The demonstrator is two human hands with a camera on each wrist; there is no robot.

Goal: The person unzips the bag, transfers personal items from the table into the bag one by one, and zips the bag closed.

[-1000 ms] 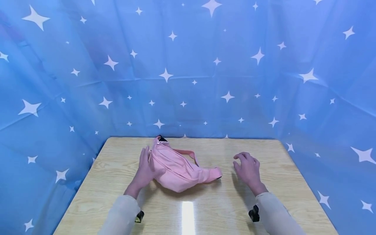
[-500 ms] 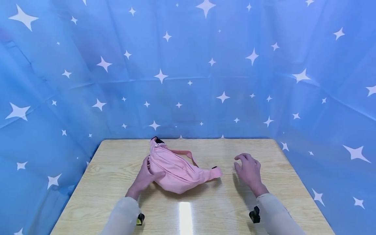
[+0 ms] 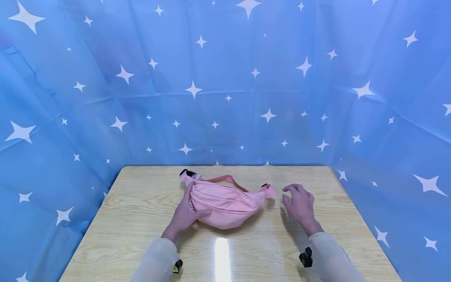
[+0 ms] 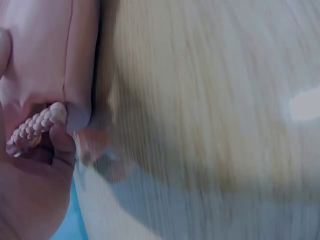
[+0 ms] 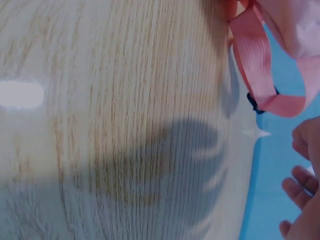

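Note:
A pink fanny pack (image 3: 227, 207) lies near the middle of the table in the head view. My left hand (image 3: 186, 214) grips its left end, thumb across the front and the other fingers behind. Close to that hand, in the left wrist view, is a pale beaded pull (image 4: 37, 124). My right hand (image 3: 299, 203) hovers just right of the pack with fingers loosely curled, holding nothing. In the right wrist view, a pink strap loop (image 5: 252, 55) with a black buckle (image 5: 255, 102) hangs near the right fingertips, apart from them.
The pack rests on a light wood table (image 3: 116, 223). A thin darker pink strap (image 3: 229, 179) arches behind it. Blue curtains (image 3: 225, 78) with white stars stand behind and on both sides. A bright light reflection (image 3: 222, 258) lies at the table's front.
My left hand has closed on the pack's left end and pushed it a little to the right, turning it more level. The strap end is now nearer my right hand, which has hardly moved.

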